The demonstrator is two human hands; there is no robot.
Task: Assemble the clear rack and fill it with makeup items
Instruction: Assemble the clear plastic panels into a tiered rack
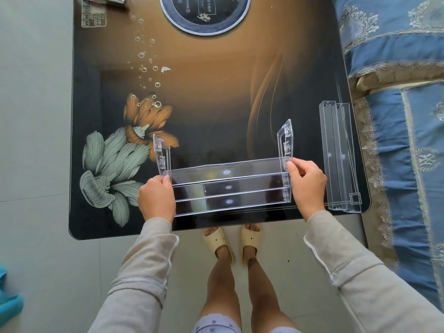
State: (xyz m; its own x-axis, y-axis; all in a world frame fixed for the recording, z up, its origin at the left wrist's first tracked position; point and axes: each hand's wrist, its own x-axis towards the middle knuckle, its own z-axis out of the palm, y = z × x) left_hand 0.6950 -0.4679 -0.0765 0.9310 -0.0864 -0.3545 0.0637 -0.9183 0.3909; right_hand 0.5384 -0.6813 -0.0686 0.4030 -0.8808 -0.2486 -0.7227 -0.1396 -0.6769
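The clear rack (228, 186) lies on the dark flowered table near its front edge, with three long shelf strips fitted between two upright side panels. My left hand (156, 198) grips the left side panel (162, 152) at its lower end. My right hand (306, 181) pinches the right side panel (286, 140) where the top strip meets it. Two loose clear shelf strips (340, 155) lie side by side at the table's right edge. Makeup items (105, 1) sit at the far left corner, partly cut off by the frame.
The glass table (216, 92) has a round black inset (204, 13) at the far middle. A blue patterned sofa (396, 92) runs along the right side. Grey floor lies to the left, and my feet in slippers stand below the front edge.
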